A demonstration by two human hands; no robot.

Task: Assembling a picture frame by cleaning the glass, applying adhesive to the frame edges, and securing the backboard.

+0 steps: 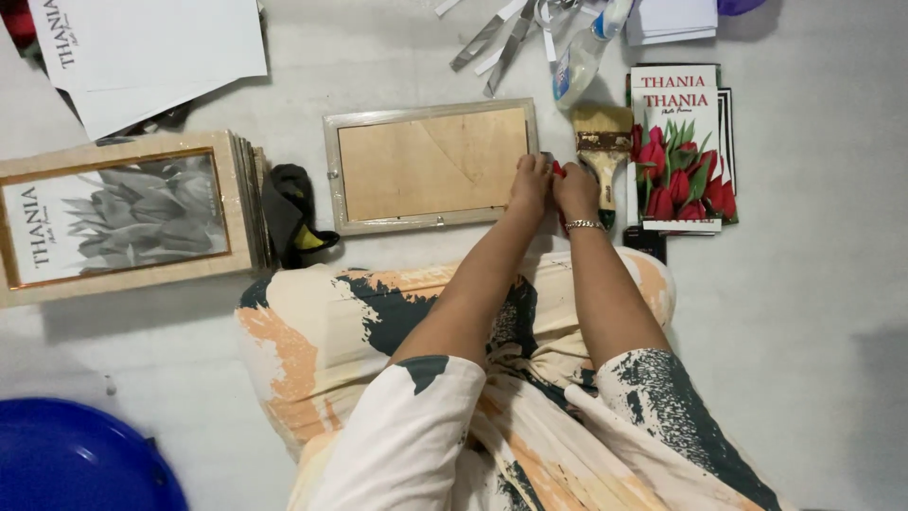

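Head view: paintbrush (pixel 602 142) and stack of tulip prints (pixel 683 156) crowd the right, framed pictures (pixel 123 216) stacked at left. Centre frame, picture frame (pixel 430 166) lies back-up on the floor. Left hand (pixel 530 180) and right hand (pixel 575 189) meet at its right edge, pinching a small red thing (pixel 558 169), mostly hidden.
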